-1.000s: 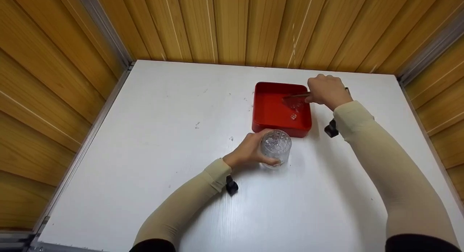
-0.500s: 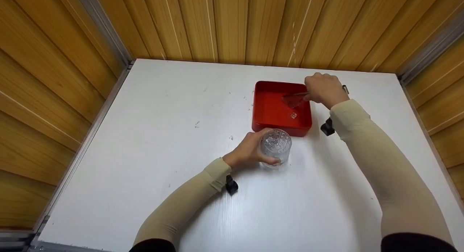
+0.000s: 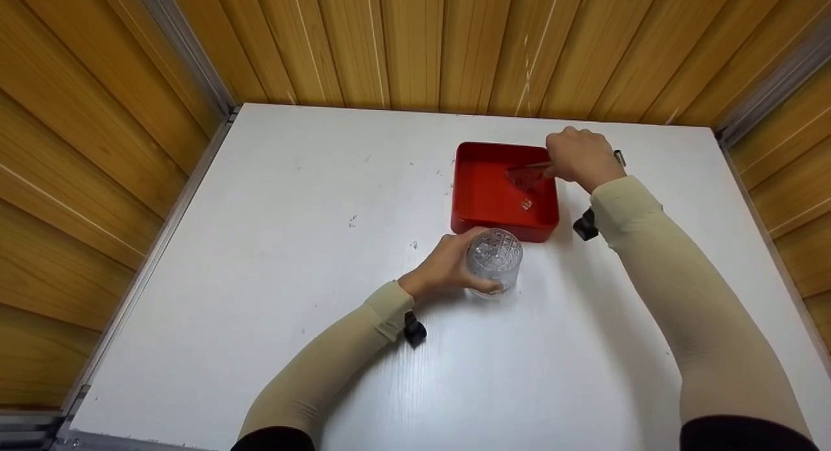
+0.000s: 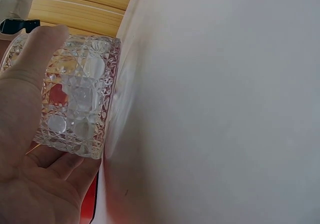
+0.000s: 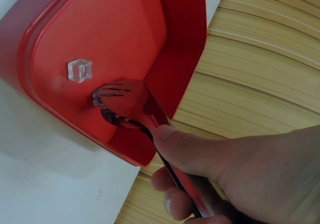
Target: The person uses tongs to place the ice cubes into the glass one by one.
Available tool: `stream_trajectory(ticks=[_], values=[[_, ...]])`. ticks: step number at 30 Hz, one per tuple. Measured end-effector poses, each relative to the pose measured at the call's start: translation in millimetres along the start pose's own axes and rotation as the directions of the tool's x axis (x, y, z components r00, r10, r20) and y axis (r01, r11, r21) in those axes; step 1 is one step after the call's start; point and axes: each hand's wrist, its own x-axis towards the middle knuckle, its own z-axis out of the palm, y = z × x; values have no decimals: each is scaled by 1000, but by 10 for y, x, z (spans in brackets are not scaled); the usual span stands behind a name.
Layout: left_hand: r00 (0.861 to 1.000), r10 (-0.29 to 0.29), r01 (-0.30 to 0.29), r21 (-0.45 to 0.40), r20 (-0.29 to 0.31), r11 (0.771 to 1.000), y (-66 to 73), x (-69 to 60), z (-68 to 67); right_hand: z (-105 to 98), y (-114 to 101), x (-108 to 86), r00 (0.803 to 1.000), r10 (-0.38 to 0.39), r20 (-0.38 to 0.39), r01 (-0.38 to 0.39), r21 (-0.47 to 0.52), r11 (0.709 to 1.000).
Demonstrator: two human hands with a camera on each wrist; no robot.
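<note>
My left hand holds a clear cut-glass tumbler upright on the white table, thumb on the near side and fingers on the far side. Clear pieces seem to lie inside it. My right hand grips shiny metal tongs, reaching over the right wall of a red square tray. In the right wrist view, the tongs' slotted ends point down into the tray, with a small clear piece at their tips. Beside them a clear ice-like cube lies on the tray floor.
The tray stands toward the back of the white table, just beyond the tumbler. Small dark marks spot the table left of the tray. Wood-look panels rise behind and at both sides.
My right hand has shifted slightly left with the tongs, whose ends look closer together around the piece in the tray. The left hand and tumbler stay in place.
</note>
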Motion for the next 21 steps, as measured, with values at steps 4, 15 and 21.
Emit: stream_trajectory(ticks=[4,15,21], values=[[1000,1,-1,16,-5,1000,3,-3,-1,6,2,-1,1000,3,-5,-3,10,1000],[1000,-16,16,9,-5,1000,-5,-11,-9,28,1,-6,1000,-4,-1,4,29,1000],[1000,-9,9,14,-4,1000,-16,-15,-12,51,77,-5,1000,-4,12,3,59,998]])
